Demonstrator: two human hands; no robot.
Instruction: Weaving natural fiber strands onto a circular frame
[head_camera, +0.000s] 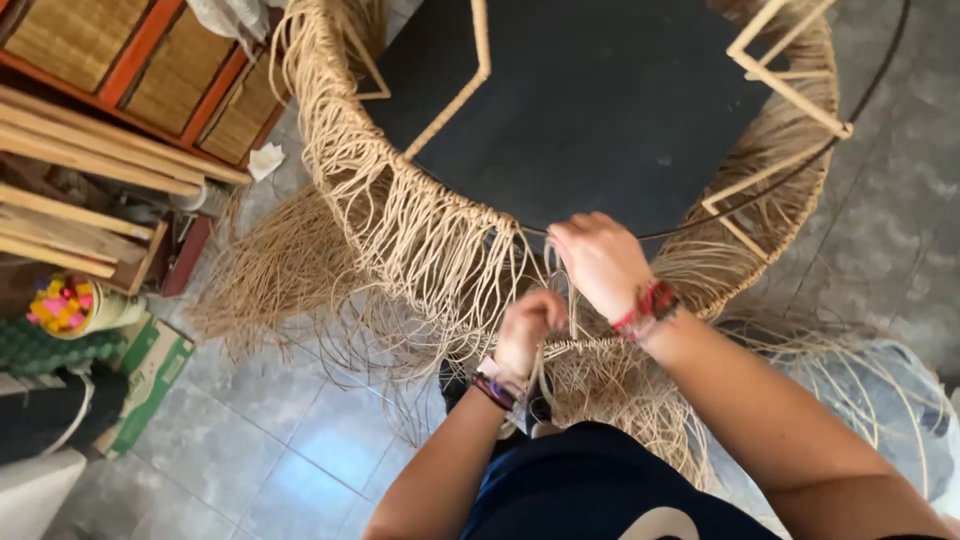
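Forearms were stretched forward from the body, the left hand (527, 328) clenched tight on pale cord strands (440, 250) hanging from the round wire frame (800, 165), the right hand (600, 262) curled over them just beyond, its hold hidden, above the dark disc (600, 110).

We see our left hand (527, 328) and right hand (598, 262) closed on pale cords (420, 225) hanging from the round frame (340, 140). Inside the frame lies a dark panel (600, 110). Left of the frame, wooden slats (80, 150) rest near a bucket of bright bits (75, 305).
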